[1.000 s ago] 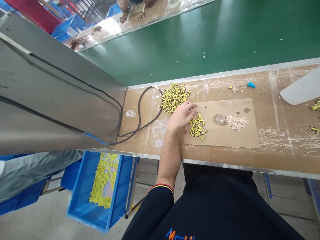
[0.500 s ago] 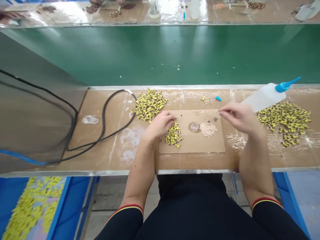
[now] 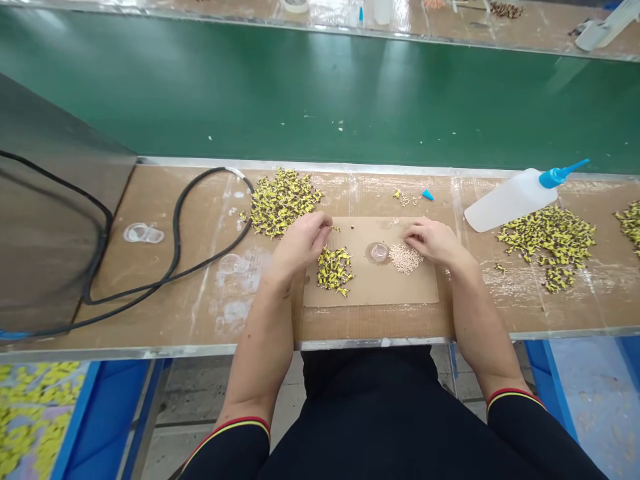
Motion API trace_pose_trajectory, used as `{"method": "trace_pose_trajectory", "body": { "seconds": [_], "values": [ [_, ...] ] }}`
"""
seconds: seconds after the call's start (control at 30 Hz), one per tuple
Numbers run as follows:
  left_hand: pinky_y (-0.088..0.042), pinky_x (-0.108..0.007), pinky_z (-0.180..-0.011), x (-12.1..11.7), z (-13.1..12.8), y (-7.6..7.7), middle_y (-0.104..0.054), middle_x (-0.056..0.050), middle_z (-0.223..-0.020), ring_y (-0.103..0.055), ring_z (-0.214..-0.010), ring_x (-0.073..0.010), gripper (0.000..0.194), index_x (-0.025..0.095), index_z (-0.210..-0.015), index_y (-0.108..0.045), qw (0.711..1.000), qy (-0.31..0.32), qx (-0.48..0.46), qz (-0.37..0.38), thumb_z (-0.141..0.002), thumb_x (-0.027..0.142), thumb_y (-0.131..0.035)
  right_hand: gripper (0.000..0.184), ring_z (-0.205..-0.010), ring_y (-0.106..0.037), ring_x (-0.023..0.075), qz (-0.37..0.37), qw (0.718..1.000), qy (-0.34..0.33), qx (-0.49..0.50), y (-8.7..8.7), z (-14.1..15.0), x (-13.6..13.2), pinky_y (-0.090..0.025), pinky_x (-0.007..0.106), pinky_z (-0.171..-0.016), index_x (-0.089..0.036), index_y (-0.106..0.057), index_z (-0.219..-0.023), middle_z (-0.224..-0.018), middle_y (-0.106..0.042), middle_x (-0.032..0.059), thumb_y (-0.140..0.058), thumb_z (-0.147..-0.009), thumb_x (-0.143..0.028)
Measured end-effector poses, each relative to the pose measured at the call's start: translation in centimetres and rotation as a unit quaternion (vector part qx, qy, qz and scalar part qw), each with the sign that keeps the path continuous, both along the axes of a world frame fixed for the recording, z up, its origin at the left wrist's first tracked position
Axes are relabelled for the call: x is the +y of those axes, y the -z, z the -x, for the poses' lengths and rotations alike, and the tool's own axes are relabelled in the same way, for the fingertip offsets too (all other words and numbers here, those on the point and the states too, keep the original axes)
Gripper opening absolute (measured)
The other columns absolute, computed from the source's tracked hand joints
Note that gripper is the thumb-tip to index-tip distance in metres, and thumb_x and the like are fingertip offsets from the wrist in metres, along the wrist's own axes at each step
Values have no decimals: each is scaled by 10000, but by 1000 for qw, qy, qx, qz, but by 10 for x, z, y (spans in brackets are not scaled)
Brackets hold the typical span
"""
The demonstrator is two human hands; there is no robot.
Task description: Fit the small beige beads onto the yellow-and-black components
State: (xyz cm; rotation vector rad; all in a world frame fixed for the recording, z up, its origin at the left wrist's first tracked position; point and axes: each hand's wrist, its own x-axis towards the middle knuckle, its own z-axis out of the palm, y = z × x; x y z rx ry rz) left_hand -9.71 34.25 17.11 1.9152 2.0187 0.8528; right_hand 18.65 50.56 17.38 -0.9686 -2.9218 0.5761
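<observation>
Head view: left hand (image 3: 301, 243) curled beside yellow parts (image 3: 333, 270), right hand (image 3: 434, 241) curved at beads (image 3: 405, 259); cannot tell if either pinches anything. All on cardboard (image 3: 370, 293), on scuffed bench (image 3: 200, 320), by green belt (image 3: 320, 93).

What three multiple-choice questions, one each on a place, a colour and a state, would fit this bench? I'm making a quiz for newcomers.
1. Where is the clear round dish on the cardboard sheet?
A) At the far left corner
B) Between the yellow-and-black parts and the pale beads
C) At the near right corner

2. What colour is the nozzle of the plastic squeeze bottle?
A) Red
B) Green
C) Blue

3. How are the hands placed?
A) Both low at the sheet, the left hand by the parts, the right hand by the beads
B) Left hand gripping the bottle
C) Both inside a bin

Answers:
1 B: the parts lie on its left, the beads on its right.
2 C: the nozzle shows blue against the whitish bottle.
3 A: both hands are at the sheet, away from the bottle.
</observation>
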Motion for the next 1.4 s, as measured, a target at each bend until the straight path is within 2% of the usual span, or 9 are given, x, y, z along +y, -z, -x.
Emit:
{"method": "trace_pose_trajectory", "body": {
  "seconds": [0.17, 0.33, 0.47, 0.6, 0.73, 0.93, 1.1, 1.23, 1.4],
  "values": [
    [-494, -275, -714, -1, -8, -6, -677, -21, -825, -621, -740, -149, 114, 183, -934, -619, 988, -48, -39, -141, -944, 170, -506, 186, -1094, -657, 264, -12, 999, 8, -48, -2, 7, -5, -457, 323, -691, -214, -689, -942, -1090, -737, 81, -519, -991, -157],
    [-480, -272, -697, -1, -15, -11, -660, -13, -792, -604, -720, -138, 159, 192, -903, -645, 976, -49, -26, -210, -956, 152, -501, 190, -1050, -652, 251, -19, 999, 19, 25, -3, 1, -4, -473, 328, -712, -224, -693, -1008, -1106, -715, 83, -504, -1010, -211],
    [-468, -264, -673, 1, -17, -11, -641, -3, -770, -589, -691, -128, 153, 190, -879, -644, 974, -33, -26, -222, -946, 137, -516, 226, -1101, -647, 271, -4, 999, 6, 46, -2, -6, -1, -515, 366, -789, -250, -736, -1067, -1164, -722, 83, -516, -1015, -250],
    [-462, -261, -659, 0, -17, -12, -642, -3, -769, -587, -683, -125, 157, 187, -877, -650, 975, -30, -25, -221, -947, 131, -521, 239, -1111, -654, 272, 29, 998, -10, 57, -5, -16, 5, -526, 397, -871, -252, -772, -1028, -1161, -738, 80, -536, -995, -231],
    [-470, -272, -678, -2, -17, -15, -658, -10, -783, -600, -705, -136, 160, 191, -888, -658, 976, -41, -12, -215, -953, 138, -522, 176, -1003, -685, 246, 57, 996, -40, 47, -9, -27, 8, -516, 370, -833, -262, -794, -991, -1064, -758, 58, -621, -957, -256],
    [-474, -265, -678, -3, -18, -16, -654, -11, -783, -610, -715, -136, 154, 187, -895, -656, 978, -17, -6, -209, -959, 139, -525, 184, -992, -691, 234, 74, 997, -35, 6, -7, -23, 7, -483, 330, -795, -272, -807, -980, -1056, -762, 45, -642, -939, -203],
    [-484, -278, -692, -3, -19, -16, -671, -15, -796, -612, -720, -144, 154, 194, -889, -669, 980, -31, -5, -195, -947, 147, -535, 203, -952, -667, 222, 76, 995, -66, -4, -7, -19, 5, -458, 320, -800, -221, -760, -930, -1011, -735, 62, -566, -955, -167],
    [-493, -280, -685, -3, -19, -15, -667, -24, -772, -624, -715, -147, 162, 191, -881, -667, 979, -20, -16, -200, -951, 151, -527, 184, -898, -646, 223, 91, 994, -65, -7, -9, -19, 3, -446, 327, -778, -196, -688, -909, -955, -723, 71, -518, -923, -125],
    [-507, -286, -689, -3, -22, -17, -684, -27, -779, -638, -724, -150, 166, 198, -873, -674, 979, -34, -18, -200, -946, 162, -529, 167, -841, -617, 207, 115, 990, -42, 74, -15, -20, 1, -455, 331, -762, -186, -618, -930, -948, -702, 83, -460, -925, -133]
  ]
}}
